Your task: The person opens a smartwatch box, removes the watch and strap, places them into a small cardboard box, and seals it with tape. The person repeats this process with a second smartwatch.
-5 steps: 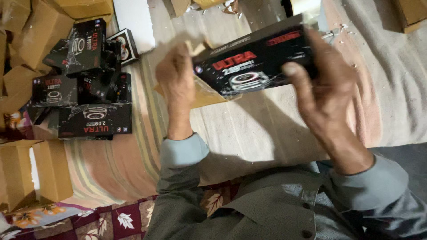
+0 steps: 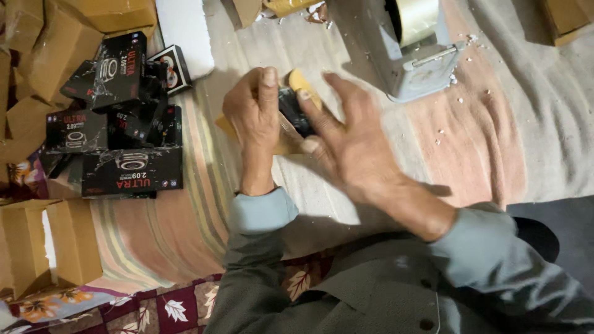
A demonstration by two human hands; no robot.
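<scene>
My left hand [image 2: 252, 114] grips a small brown carton [image 2: 286, 143] from the left side, thumb up. A black product box [image 2: 296, 112] sits end-first in that carton, mostly hidden between my hands, with a tan flap [image 2: 301, 82] standing above it. My right hand [image 2: 349, 145] has its fingers spread, and its fingertips rest against the black box and the flap. Both hands hover over a striped mat [image 2: 185, 204], in front of my grey-sleeved arms.
A pile of several black product boxes [image 2: 120, 133] lies to the left. Brown cartons [image 2: 52, 46] are stacked at the far left, and more cartons [image 2: 37, 247] sit lower left. A grey metal tape dispenser [image 2: 411, 59] stands upper right beside a white slab [image 2: 185, 28].
The black box was held up flat between both hands. It has now gone down end-first into the brown carton, and my right hand has let go and spread its fingers.
</scene>
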